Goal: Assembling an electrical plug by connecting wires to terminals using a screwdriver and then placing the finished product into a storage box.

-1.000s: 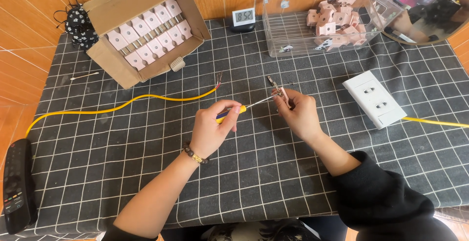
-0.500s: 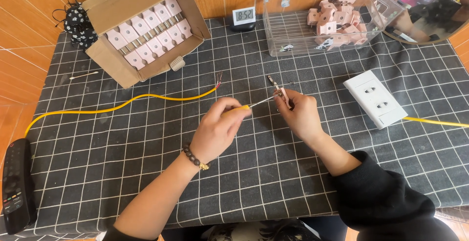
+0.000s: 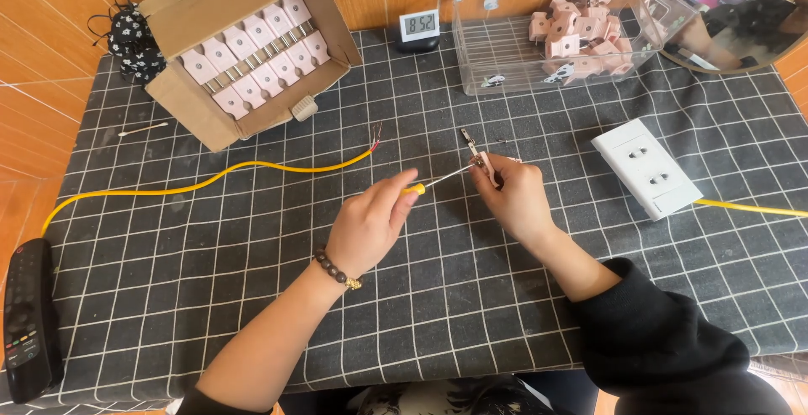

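Leftward has drifted the left hand, over black checked tablecloth, tiled wall behind.

Left hand drives screwdriver into plug (right hand holding).

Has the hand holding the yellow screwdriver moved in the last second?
Hardly. The left hand with the screwdriver sits about as far right of the yellow cable's bare end as before.
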